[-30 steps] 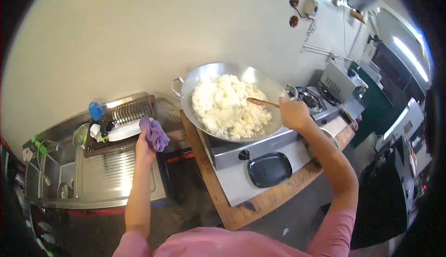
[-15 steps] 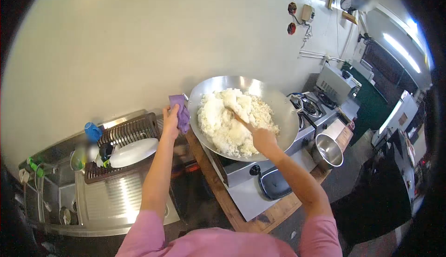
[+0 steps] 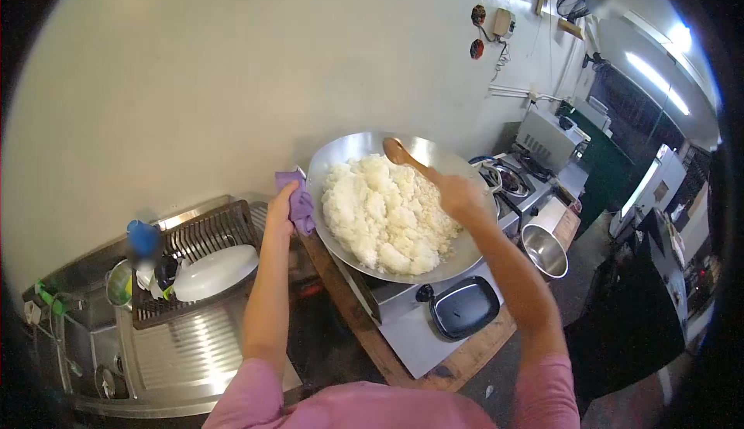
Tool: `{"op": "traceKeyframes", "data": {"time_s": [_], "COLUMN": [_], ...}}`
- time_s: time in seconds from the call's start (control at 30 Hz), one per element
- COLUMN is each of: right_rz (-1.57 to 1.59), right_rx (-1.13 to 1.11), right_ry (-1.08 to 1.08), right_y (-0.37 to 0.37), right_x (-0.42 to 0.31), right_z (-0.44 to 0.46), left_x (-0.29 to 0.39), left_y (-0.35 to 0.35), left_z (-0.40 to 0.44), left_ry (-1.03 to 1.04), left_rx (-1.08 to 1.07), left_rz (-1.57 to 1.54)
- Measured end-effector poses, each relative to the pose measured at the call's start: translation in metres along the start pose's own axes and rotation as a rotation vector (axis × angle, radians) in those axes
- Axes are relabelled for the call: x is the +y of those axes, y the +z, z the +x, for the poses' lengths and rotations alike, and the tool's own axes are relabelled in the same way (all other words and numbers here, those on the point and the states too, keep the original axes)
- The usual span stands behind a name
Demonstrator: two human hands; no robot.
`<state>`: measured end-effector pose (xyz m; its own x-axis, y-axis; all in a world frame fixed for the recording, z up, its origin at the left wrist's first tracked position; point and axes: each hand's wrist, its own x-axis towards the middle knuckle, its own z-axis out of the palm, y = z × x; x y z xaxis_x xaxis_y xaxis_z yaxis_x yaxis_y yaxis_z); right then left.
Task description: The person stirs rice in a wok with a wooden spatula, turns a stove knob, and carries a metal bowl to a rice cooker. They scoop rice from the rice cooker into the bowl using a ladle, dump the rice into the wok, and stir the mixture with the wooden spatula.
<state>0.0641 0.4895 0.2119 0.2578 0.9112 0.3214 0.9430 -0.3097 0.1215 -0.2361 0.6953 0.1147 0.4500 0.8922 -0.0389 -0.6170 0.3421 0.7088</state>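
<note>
A large metal wok [image 3: 349, 150] stands on the stove, holding a mound of white rice [image 3: 376, 212]. My left hand [image 3: 280, 210] is closed on a folded purple cloth [image 3: 299, 203] at the wok's left handle, which the cloth mostly covers. My right hand [image 3: 463, 198] grips a wooden spoon [image 3: 395, 151] by its handle. The spoon's head is raised above the far side of the rice, near the wok's back wall. Looser, slightly browner grains lie at the right of the mound.
Left of the stove is a steel sink counter [image 3: 186, 351] with a brown dish rack [image 3: 248, 227] and a white oval plate [image 3: 217, 272]. A black tray [image 3: 465, 307] lies in front of the wok. A steel bowl [image 3: 544, 251] stands to the right, near another burner [image 3: 513, 181].
My right hand has lifted the wooden spoon out of the rice, up and back toward the wok's far rim. My left hand keeps the cloth at the handle.
</note>
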Motion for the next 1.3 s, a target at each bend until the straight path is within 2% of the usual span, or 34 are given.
{"op": "traceKeyframes", "data": {"time_s": [0.07, 0.2, 0.27, 0.3, 0.37, 0.4, 0.47, 0.57, 0.67, 0.73, 0.8, 0.83, 0.93, 1.03, 1.1, 1.17, 1.23, 1.3], "right_rz": [-0.030, 0.082, 0.131, 0.168, 0.112, 0.021, 0.040, -0.115, -0.147, 0.281, 0.569, 0.639, 0.864, 0.864, 0.581, 0.408, 0.397, 0.212], "right_rx": [-0.030, -0.147, -0.296, -0.224, -0.291, -0.427, -0.214, -0.415, -0.477, -0.419, -0.513, -0.639, -0.505, -0.392, 0.321, 0.515, 0.227, 0.020], "right_ry": [-0.007, -0.051, -0.102, -0.189, -0.215, -0.151, -0.224, 0.061, 0.109, 0.248, 0.397, 0.481, 0.497, 0.369, -0.164, -0.402, -0.353, -0.169], "right_y": [0.024, 0.040, 0.011, 0.028, -0.001, -0.044, -0.048, -0.087, -0.039, 0.037, 0.055, 0.049, 0.104, 0.090, 0.165, 0.158, 0.098, 0.041], "right_x": [-0.022, -0.041, -0.030, -0.005, 0.022, 0.024, 0.067, 0.075, 0.097, 0.114, 0.102, 0.079, 0.051, 0.019, 0.046, 0.042, 0.032, 0.000], "right_z": [0.023, -0.018, -0.056, -0.069, -0.082, -0.088, -0.092, -0.087, -0.072, -0.047, -0.027, -0.015, 0.015, 0.020, 0.033, 0.023, 0.016, 0.003], "left_x": [-0.006, -0.018, -0.015, -0.013, -0.016, -0.016, -0.010, -0.008, -0.003, 0.001, 0.009, 0.013, 0.018, 0.007, -0.001, 0.007, 0.013, 0.008], "left_y": [0.000, 0.010, 0.021, 0.025, 0.022, 0.021, 0.023, 0.019, 0.024, 0.026, 0.022, 0.026, 0.038, 0.020, 0.013, 0.031, 0.041, 0.032], "left_z": [0.010, 0.013, 0.002, -0.002, 0.001, 0.003, -0.004, 0.001, -0.001, -0.001, 0.000, -0.005, -0.013, 0.002, 0.006, -0.010, -0.018, -0.008], "left_ry": [0.028, 0.149, 0.146, 0.145, 0.196, 0.220, 0.208, 0.171, 0.194, 0.191, 0.148, 0.123, 0.112, 0.169, 0.197, 0.197, 0.151, 0.124], "left_rx": [0.098, 0.176, 0.173, 0.171, 0.204, 0.219, 0.232, 0.280, 0.310, 0.279, 0.209, 0.206, 0.227, 0.266, 0.240, 0.232, 0.268, 0.253], "left_rz": [0.017, -0.035, -0.020, -0.010, 0.011, 0.026, 0.093, 0.198, 0.305, 0.385, 0.490, 0.501, 0.502, 0.503, 0.476, 0.480, 0.487, 0.466]}}
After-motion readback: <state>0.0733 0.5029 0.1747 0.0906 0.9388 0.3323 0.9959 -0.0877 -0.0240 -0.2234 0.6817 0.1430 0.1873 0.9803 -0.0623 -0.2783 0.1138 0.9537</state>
